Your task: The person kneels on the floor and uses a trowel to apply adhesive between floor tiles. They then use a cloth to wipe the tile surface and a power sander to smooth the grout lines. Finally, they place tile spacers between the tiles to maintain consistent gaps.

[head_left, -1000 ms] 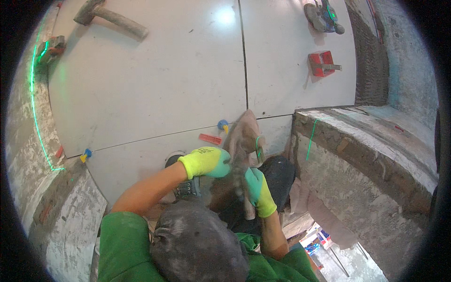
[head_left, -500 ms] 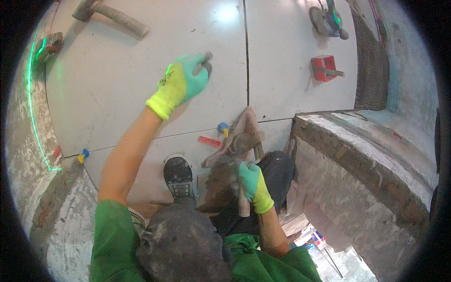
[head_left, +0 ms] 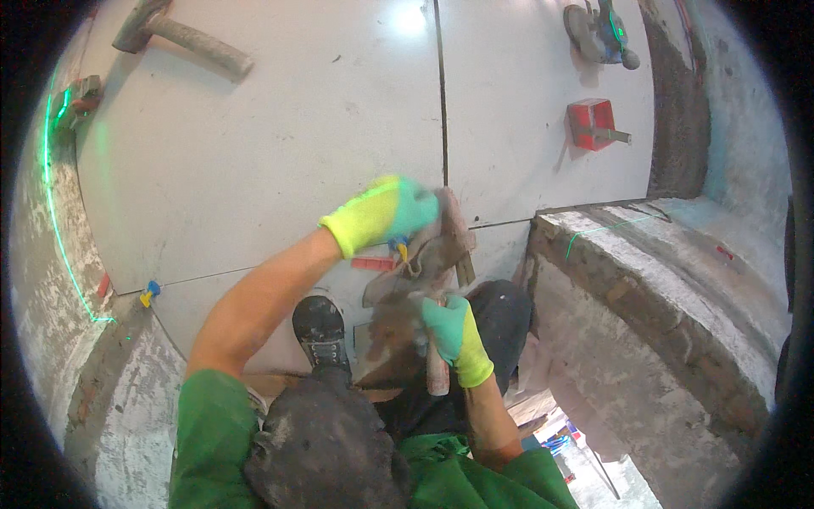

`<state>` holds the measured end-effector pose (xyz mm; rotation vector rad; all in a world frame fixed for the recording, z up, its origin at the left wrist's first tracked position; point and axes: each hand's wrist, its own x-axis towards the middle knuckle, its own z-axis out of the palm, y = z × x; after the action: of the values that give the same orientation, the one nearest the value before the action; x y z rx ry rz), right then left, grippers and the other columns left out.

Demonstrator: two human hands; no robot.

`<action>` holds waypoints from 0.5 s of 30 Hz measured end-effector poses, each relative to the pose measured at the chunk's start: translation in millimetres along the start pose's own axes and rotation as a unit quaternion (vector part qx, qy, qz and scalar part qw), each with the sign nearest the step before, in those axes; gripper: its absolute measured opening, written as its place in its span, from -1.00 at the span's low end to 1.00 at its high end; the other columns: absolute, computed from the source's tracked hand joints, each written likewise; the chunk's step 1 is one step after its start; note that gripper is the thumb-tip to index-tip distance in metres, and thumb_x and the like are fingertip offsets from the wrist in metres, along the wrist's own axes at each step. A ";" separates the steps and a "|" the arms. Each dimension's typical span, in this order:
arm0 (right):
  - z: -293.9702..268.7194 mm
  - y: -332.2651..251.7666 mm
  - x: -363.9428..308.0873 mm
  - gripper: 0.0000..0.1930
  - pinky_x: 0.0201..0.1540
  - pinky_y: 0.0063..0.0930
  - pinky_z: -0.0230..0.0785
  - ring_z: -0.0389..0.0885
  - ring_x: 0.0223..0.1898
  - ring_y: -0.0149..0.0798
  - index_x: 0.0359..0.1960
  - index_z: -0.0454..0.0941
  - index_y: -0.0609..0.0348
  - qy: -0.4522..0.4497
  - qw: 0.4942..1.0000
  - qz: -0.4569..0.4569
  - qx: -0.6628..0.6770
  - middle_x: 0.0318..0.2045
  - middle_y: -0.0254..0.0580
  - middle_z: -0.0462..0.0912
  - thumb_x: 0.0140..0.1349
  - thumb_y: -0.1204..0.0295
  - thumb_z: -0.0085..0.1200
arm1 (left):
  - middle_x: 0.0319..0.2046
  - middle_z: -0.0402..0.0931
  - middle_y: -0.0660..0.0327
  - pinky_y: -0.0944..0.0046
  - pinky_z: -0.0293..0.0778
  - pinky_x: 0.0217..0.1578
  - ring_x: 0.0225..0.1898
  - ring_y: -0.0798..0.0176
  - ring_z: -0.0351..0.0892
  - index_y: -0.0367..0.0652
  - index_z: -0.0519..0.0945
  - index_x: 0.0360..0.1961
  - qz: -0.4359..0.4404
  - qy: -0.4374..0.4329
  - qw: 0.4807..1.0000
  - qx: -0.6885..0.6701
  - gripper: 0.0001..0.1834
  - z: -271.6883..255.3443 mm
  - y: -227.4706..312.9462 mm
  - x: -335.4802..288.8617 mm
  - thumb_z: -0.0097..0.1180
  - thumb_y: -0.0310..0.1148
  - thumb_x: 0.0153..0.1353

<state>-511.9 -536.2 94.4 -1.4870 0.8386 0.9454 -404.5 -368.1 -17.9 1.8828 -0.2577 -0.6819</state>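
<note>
Both my hands wear yellow-green and teal work gloves. My left hand [head_left: 390, 210] is over the large pale tile [head_left: 254, 161], by the upper end of a dusty pinkish-brown piece [head_left: 456, 216]; its fingers are smeared by motion. My right hand [head_left: 454, 332], lower and closer to my body, is closed around a tool with a wooden handle [head_left: 437, 373]. The tool's head is blurred and hard to make out against the brown, dirty patch [head_left: 392, 327] beside it. Below my left hand lie a blue-and-yellow tile clip [head_left: 400, 248] and a red plastic wedge [head_left: 373, 264].
A hammer [head_left: 182, 38] lies at the far left, near a device casting green laser lines [head_left: 76, 100]. Far right are a red box-shaped tool [head_left: 591, 125] and a grey suction-cup-like tool [head_left: 600, 34]. A rough concrete ledge [head_left: 644, 288] runs along the right. Another clip [head_left: 150, 293] sits left.
My left hand has moved right and nearer to me, from over the tile to the dusty piece by the joint. My right hand stays at nearly the same place, still gripping the wooden handle.
</note>
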 end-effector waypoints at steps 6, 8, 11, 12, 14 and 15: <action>-8.2 7.3 4.2 -0.78 -0.46 -0.59 0.32 0.43 -0.46 -0.57 -0.25 0.64 0.31 -0.039 0.998 -0.023 0.036 -0.47 -0.46 0.55 0.28 0.37 0.08 | -0.45 0.66 0.18 0.21 0.52 -0.60 -0.49 0.20 0.66 -0.27 0.70 -0.27 -0.244 -0.198 0.898 -0.308 -0.46 32.2 42.0 16.1 0.12 0.10 0.29; -7.5 11.6 7.5 -0.79 -0.44 -0.58 0.34 0.45 -0.44 -0.56 -0.25 0.64 0.31 -0.030 0.998 -0.037 0.029 -0.46 -0.45 0.56 0.28 0.39 0.08 | -0.44 0.67 0.14 0.21 0.55 -0.53 -0.47 0.19 0.67 -0.31 0.70 -0.27 -0.242 -0.213 0.895 -0.307 -0.45 36.7 54.0 11.9 0.14 0.08 0.28; -7.0 18.2 12.5 -0.79 -0.40 -0.54 0.39 0.48 -0.44 -0.51 -0.23 0.62 0.33 -0.035 0.999 -0.020 0.024 -0.44 -0.40 0.58 0.25 0.40 0.08 | -0.45 0.66 0.01 0.19 0.58 -0.42 -0.46 0.17 0.67 -0.30 0.69 -0.23 -0.199 -0.210 0.939 -0.188 -0.45 46.1 60.7 0.7 0.11 0.08 0.28; -8.7 19.6 13.7 -0.79 -0.39 -0.53 0.40 0.49 -0.43 -0.50 -0.22 0.62 0.33 -0.043 0.998 -0.039 0.014 -0.43 -0.38 0.59 0.25 0.41 0.08 | -0.47 0.65 -0.01 0.18 0.57 -0.40 -0.47 0.15 0.66 -0.28 0.69 -0.23 -0.169 -0.209 0.956 -0.122 -0.46 50.0 59.6 -1.6 0.08 0.07 0.30; -12.2 22.3 13.2 -0.78 -0.38 -0.51 0.42 0.51 -0.43 -0.48 -0.20 0.60 0.32 -0.044 0.998 -0.032 -0.029 -0.41 -0.35 0.61 0.23 0.41 0.09 | -0.53 0.59 -0.04 0.12 0.53 -0.45 -0.51 0.05 0.62 -0.20 0.68 -0.22 -0.142 -0.209 0.965 -0.066 -0.53 60.7 54.7 -9.4 -0.02 0.02 0.38; -13.7 22.8 12.8 -0.77 -0.38 -0.50 0.42 0.51 -0.42 -0.47 -0.19 0.60 0.32 -0.060 0.998 -0.032 -0.013 -0.41 -0.33 0.61 0.23 0.41 0.09 | -0.55 0.57 -0.03 0.12 0.51 -0.47 -0.52 0.06 0.61 -0.22 0.67 -0.26 -0.148 -0.208 0.964 -0.068 -0.52 66.1 51.2 -9.5 -0.02 0.01 0.38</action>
<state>-525.4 -552.5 73.9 -1.4556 0.6915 0.9903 -442.8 -436.0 13.6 1.6479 -0.1904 -1.2712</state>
